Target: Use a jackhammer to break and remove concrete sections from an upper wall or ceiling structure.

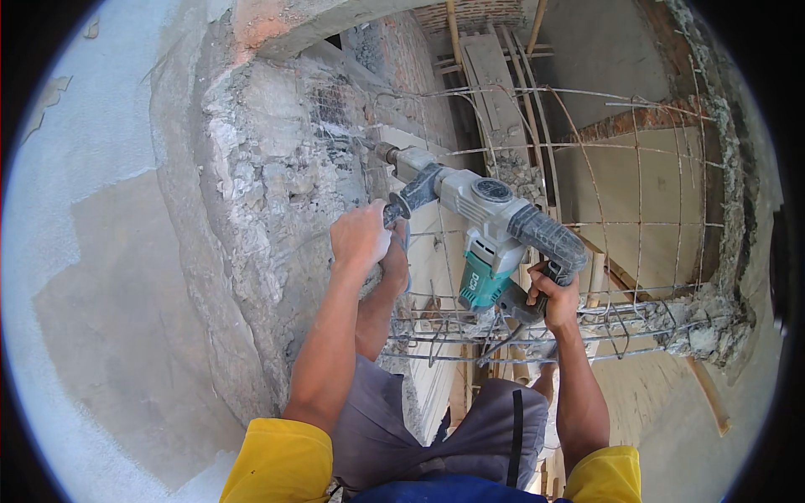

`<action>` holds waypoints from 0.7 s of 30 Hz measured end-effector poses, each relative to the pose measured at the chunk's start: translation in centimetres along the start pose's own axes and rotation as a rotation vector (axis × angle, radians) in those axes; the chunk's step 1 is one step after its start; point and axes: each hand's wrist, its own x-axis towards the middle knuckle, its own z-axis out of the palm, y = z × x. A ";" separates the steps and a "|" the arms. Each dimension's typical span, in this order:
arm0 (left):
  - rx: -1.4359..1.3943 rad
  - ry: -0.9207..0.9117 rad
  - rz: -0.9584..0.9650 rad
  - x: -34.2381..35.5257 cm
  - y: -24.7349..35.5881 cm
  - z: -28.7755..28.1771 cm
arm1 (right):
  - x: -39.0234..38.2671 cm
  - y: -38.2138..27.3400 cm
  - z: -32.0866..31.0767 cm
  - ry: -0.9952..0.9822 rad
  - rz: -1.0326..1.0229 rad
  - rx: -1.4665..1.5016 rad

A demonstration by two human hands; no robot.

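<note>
A grey and teal demolition hammer (474,197) slants across the middle of the view, its front end toward the upper left. My left hand (360,237) is closed round its dark side handle (411,197). Around the rear handle (549,239), my right hand (553,298) is wrapped, with the fingers curled on the grip. The chuck (386,152) points at the broken concrete (285,168) on the left. Dust and blur there hide the bit's tip, so I cannot make out whether it touches.
Exposed steel bars (637,193) form a bent grid over an opening on the right. Below it lie wooden planks (495,92) and poles. Rough rubble (713,327) edges the opening. A smooth grey slab (126,318) spreads at left. My foot and legs are close beside the tool.
</note>
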 end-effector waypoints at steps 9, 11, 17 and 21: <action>-0.013 -0.003 0.028 1.1 -1.0 -0.1 | -0.4 -0.6 1.9 0.106 -0.017 0.041; -0.003 0.011 0.031 1.2 -1.2 0.1 | 0.4 -0.5 2.3 0.055 -0.043 0.019; -0.008 -0.012 -0.017 2.1 -1.5 -0.4 | 0.0 0.0 2.4 0.096 -0.057 0.002; 0.014 0.017 -0.021 2.3 -0.8 0.1 | 1.1 -0.3 2.6 0.095 -0.056 0.011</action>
